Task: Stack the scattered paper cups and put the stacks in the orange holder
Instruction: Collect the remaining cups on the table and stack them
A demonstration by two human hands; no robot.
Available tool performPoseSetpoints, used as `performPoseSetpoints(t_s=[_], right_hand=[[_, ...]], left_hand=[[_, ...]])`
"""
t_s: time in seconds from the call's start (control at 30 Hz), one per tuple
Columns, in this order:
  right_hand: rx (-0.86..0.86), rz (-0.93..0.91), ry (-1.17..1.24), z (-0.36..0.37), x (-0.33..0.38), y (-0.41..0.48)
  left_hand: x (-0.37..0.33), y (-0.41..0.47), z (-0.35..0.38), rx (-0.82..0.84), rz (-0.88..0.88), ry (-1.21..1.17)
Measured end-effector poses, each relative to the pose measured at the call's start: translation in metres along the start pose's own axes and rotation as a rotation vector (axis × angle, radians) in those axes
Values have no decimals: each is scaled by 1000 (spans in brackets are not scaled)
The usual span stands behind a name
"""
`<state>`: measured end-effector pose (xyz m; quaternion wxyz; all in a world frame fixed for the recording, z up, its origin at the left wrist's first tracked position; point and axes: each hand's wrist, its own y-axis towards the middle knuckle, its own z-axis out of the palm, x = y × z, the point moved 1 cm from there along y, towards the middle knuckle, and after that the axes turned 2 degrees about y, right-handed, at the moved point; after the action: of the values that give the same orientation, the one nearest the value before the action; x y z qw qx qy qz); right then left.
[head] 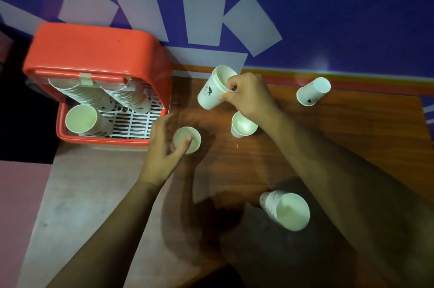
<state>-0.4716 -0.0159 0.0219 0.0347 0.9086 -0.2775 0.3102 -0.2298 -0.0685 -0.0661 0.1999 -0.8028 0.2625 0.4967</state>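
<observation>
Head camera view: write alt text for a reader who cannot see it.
A person's right hand grips a tilted paper cup by its rim while the left hand touches an upright cup on a wooden table. Other cups are scattered; an orange holder at left contains stacks.

A blue-purple wall (352,17) with large pale letter shapes (249,27) rose behind a wooden tabletop (352,137), an orange stripe (366,85) along its base. Dim light left one soft glare spot (319,64) on the wall.

paper cups (244,124) on wooden table (352,128)
</observation>
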Motion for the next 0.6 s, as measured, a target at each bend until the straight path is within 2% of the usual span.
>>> performPoseSetpoints(t_s=[0.1,0.2,0.27,0.33,0.43,0.5,0.6], right_hand=[[117,-13,174,-26,17,-39],[171,-29,300,-38,20,-75],[118,-39,363,-43,13,-95],[25,-24,427,-54,1,-113],[-174,3,391,-72,-25,-140],[-285,41,379,-80,-44,-161],[-284,21,365,-85,-65,-197]], left_hand=[[-39,7,1,34,69,-27],[-80,5,8,172,150,33],[-98,-3,15,242,238,81],[-106,-16,21,272,246,96],[-102,-38,30,280,187,80],[-96,-53,33,237,111,-34],[-85,-68,35,140,-28,-160]])
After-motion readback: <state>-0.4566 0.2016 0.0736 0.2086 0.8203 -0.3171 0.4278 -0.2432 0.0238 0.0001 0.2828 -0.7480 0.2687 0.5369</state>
